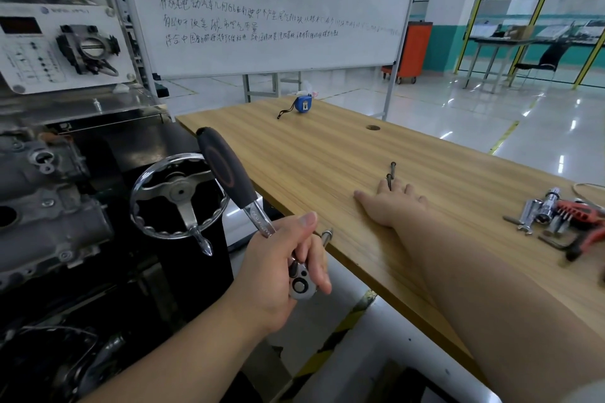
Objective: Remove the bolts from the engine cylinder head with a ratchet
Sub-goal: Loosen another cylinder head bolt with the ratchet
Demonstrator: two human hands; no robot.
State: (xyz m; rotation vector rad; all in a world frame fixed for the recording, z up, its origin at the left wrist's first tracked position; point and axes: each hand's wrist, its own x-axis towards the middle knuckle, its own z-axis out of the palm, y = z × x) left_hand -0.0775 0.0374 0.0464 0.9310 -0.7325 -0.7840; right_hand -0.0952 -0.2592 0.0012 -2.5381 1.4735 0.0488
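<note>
On the table (pixel 327 154), bolts (pixel 390 175) touch the right hand (pixel 391 206) fingers (pixel 383 186).

Handwheel (pixel 179 196) before cylinder head (pixel 49 206)

Glossy chrome ratchet (pixel 262 222) with matt black rubber grip; matt wood-grain table (pixel 327 157)

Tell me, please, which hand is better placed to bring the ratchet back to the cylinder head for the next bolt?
The left hand, probably: it already grips the ratchet near its head, on the engine's side. The right hand lies open on the table at the loose bolts.
</note>
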